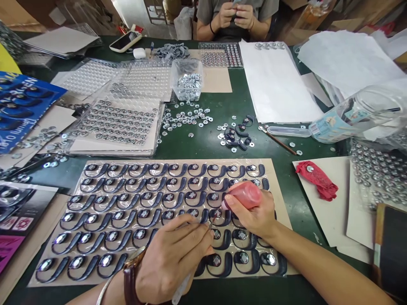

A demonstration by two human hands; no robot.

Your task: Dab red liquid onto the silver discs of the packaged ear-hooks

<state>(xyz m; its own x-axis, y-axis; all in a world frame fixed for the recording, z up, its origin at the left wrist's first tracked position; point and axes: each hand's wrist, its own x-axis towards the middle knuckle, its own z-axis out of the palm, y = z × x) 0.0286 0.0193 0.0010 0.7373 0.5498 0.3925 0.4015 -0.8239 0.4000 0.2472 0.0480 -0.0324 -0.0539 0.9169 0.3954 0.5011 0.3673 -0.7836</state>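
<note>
Rows of small dark lights with curved clips lie under clear plastic on a brown card sheet in front of me. My right hand is wrapped round a red squeeze bottle, tilted so its nozzle points down-left at one light. My left hand, with a watch at the wrist, is closed on a slim tool with a pale handle. Its thin tip reaches the same light, close to the nozzle. The tool's exact kind is unclear, and my left hand hides several lights.
Beyond the sheet are scattered metal discs, a clear tub of discs and loose dark lights. Right are a red cloth and a tilted clear jar. Trays of round parts stand left. Another person's hands work opposite.
</note>
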